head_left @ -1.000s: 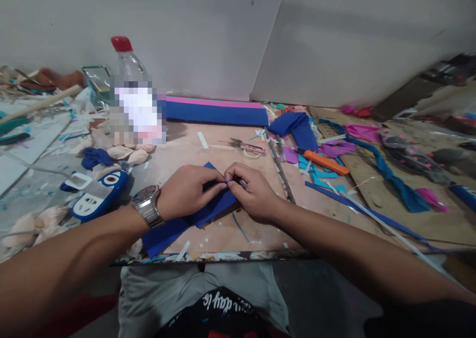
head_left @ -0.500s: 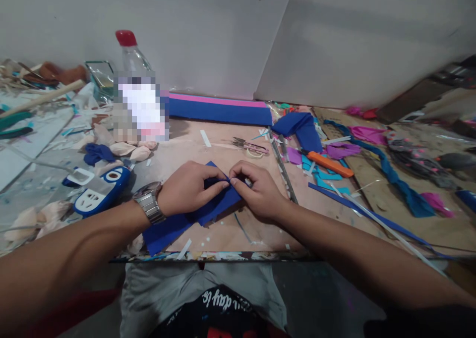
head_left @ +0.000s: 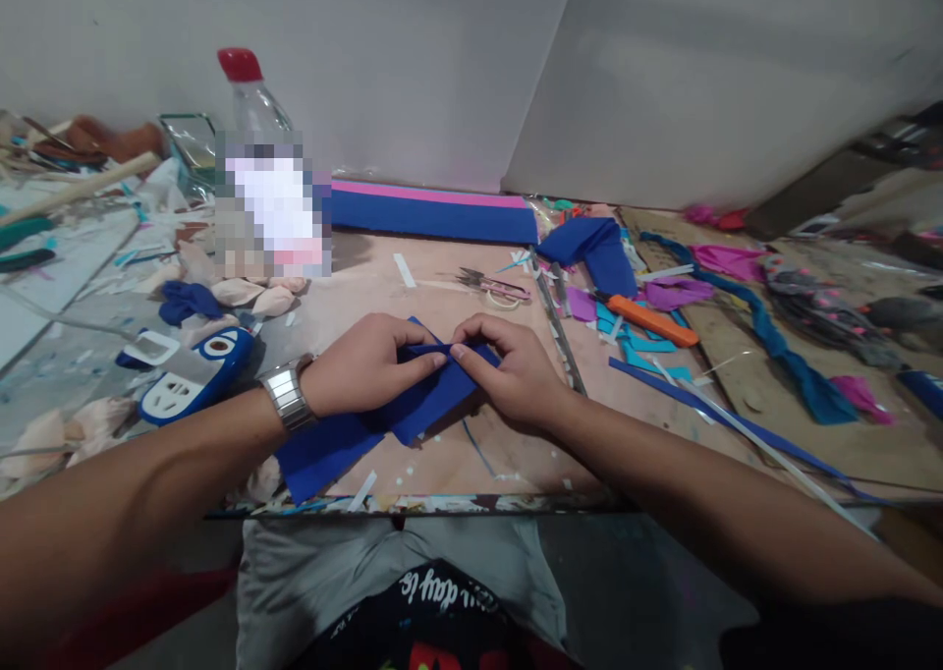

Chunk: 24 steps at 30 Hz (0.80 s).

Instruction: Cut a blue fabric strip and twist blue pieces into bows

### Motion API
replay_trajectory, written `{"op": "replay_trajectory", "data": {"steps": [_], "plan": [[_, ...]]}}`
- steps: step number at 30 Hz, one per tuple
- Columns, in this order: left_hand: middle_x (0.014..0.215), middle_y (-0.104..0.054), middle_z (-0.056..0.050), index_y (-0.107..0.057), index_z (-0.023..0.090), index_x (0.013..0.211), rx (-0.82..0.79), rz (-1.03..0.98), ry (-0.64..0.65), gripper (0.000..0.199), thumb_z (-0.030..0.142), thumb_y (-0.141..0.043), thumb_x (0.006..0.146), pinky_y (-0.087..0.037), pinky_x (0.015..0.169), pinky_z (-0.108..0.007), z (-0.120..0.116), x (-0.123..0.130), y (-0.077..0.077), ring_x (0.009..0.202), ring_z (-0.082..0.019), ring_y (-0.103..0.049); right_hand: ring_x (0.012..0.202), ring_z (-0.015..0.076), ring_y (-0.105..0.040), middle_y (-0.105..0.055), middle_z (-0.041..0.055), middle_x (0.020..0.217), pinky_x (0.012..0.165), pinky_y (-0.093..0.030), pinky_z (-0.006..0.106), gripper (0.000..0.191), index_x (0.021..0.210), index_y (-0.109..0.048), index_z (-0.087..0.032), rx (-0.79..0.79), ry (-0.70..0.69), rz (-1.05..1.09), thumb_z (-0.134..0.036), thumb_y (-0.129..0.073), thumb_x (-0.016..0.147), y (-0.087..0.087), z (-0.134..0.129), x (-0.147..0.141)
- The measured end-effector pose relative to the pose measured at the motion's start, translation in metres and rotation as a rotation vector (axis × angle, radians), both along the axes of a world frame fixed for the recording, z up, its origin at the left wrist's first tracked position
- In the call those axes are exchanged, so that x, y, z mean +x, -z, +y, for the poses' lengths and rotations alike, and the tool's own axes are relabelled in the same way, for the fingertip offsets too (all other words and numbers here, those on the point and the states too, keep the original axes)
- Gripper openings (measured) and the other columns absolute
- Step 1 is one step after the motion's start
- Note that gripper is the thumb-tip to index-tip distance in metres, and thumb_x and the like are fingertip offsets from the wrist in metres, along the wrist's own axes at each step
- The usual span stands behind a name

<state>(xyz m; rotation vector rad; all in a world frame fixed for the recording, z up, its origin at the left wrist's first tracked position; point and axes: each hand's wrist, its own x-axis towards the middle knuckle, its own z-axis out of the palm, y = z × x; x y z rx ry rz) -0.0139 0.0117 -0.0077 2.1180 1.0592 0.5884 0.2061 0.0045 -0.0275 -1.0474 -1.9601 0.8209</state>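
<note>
A strip of blue fabric lies slantwise under and between my hands at the front of the worktable. My left hand, with a metal watch on its wrist, pinches the strip's upper edge between thumb and fingers. Right beside it, my right hand is closed on the same edge, thumb tip pressing the cloth against the index finger. The two thumb tips almost meet over a small fold. Part of the strip is hidden beneath my left hand and wrist.
Pink-handled thread snips lie beyond my hands. An orange utility knife and fabric scraps are to the right. A blue-and-white power strip sits left. Behind stand a red-capped bottle and a stack of blue strips.
My hands stay pinched on the blue fabric. The fold at its edge now shows wider between the thumbs, and the right fingers have shifted slightly along it. The view has tilted a little.
</note>
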Motion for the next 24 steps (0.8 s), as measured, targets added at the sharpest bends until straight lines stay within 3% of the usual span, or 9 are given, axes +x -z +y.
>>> {"op": "replay_trajectory", "data": {"steps": [15, 24], "plan": [[0.086, -0.076, -0.001, -0.077, 0.018, 0.092, -0.358, -0.194, 0.074, 0.021, 0.034, -0.063, 0.091, -0.049, 0.074, -0.027, 0.0084, -0.0026, 0.0037, 0.075, -0.015, -0.064, 0.083, 0.0183, -0.073, -0.079, 0.0047, 0.091, 0.079, -0.057, 0.034, 0.009, 0.094, -0.078, -0.022, 0.141, -0.091, 0.067, -0.018, -0.07, 0.092, -0.0009, 0.0004, 0.0013], [0.079, -0.068, -0.001, -0.073, 0.016, 0.086, -0.448, -0.168, 0.005, 0.024, 0.026, -0.051, 0.083, -0.043, 0.071, -0.027, 0.0099, -0.0043, -0.0013, 0.072, -0.015, -0.054, 0.084, 0.0171, -0.074, -0.079, 0.0058, 0.09, 0.077, -0.058, 0.031, 0.01, 0.095, -0.079, -0.021, 0.269, -0.108, 0.067, -0.015, -0.071, 0.091, -0.0001, 0.0028, 0.0026]]}}
